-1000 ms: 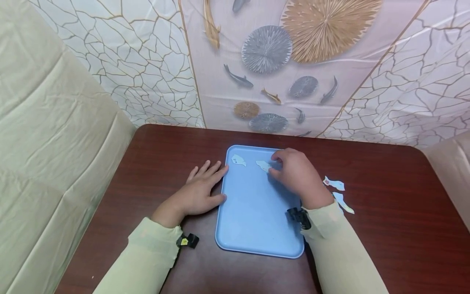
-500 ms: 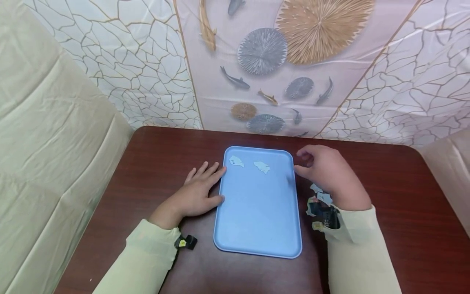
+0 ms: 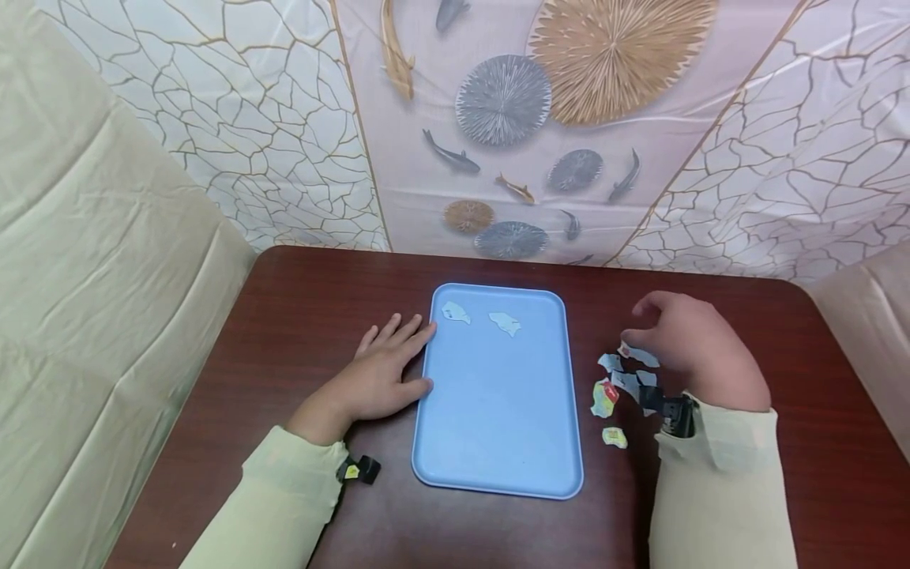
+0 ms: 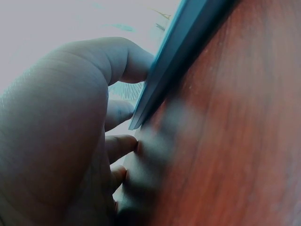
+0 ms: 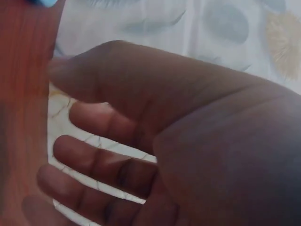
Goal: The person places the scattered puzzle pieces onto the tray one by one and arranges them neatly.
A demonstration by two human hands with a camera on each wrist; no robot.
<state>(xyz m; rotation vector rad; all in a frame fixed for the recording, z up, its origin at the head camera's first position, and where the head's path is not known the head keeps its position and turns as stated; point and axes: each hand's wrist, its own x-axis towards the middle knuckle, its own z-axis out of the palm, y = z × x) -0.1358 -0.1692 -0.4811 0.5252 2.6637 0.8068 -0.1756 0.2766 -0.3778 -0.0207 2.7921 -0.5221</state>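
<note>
My left hand (image 3: 377, 378) lies with fingers spread at the left side of a blue tray (image 3: 498, 419). Its thumb and index fingertip touch the rim; the left wrist view shows this hand (image 4: 61, 122) against the tray edge (image 4: 174, 52). Two pale torn paper pieces, one at the left (image 3: 456, 313) and another to its right (image 3: 505, 323), lie in the tray's far part. Over the loose scraps right of the tray hovers my right hand (image 3: 700, 348), its fingers loosely bent. In the right wrist view that hand (image 5: 141, 141) has nothing between thumb and fingers.
Several scraps lie right of the tray: a red-and-yellow printed piece (image 3: 603, 400), a small yellowish piece (image 3: 614, 437), and pale pieces, including one (image 3: 643, 358) partly under the right hand. The dark wooden table (image 3: 320, 292) meets a patterned cloth (image 3: 505, 182) behind.
My right hand has moved right, from the second paper piece in the tray to above the scraps on the table, leaving that piece in the tray. The left hand has stayed in place.
</note>
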